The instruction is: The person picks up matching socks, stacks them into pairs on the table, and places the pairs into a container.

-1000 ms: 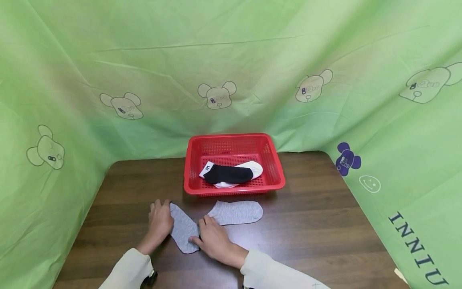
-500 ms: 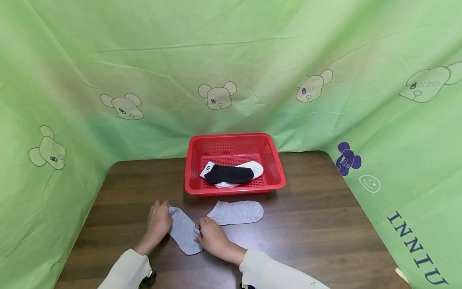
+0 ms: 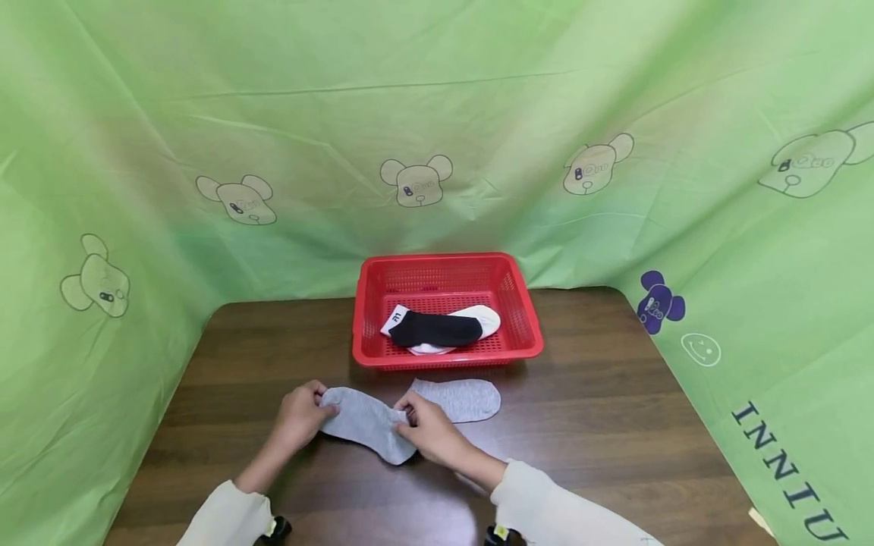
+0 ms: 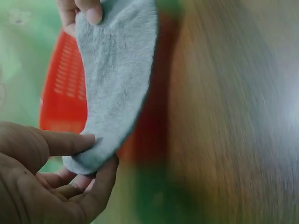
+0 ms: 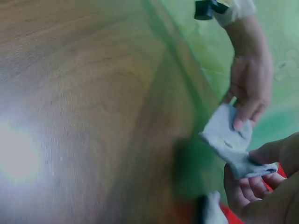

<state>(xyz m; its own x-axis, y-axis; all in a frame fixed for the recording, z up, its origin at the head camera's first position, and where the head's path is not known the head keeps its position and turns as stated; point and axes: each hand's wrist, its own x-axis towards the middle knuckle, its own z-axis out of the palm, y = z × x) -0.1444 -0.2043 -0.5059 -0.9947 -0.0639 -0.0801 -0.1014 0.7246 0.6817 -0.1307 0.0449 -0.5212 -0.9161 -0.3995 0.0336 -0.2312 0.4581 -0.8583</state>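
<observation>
A light grey ankle sock [image 3: 362, 426] is stretched between both hands, lifted off the wooden table. My left hand [image 3: 300, 417] pinches its left, rounded end; in the left wrist view the thumb lies on top of the sock [image 4: 119, 70] with the fingers beneath. At the opposite end, my right hand [image 3: 437, 436] pinches the cuff, which the right wrist view shows between thumb and fingers of the right hand [image 5: 266, 196]. A second grey sock [image 3: 460, 400] lies flat on the table just behind the right hand, its left end partly covered by that hand.
Behind the socks stands a red plastic basket [image 3: 447, 356]. Inside it lie a black sock [image 3: 437, 331] with a white cuff and white sock parts [image 3: 488, 318] under it. A green printed curtain [image 3: 328, 136] surrounds the brown table [image 3: 580, 440].
The held sock has risen from the table and swung to a flatter, more sideways line. My right hand has moved right and up with the cuff; the left keeps its end.
</observation>
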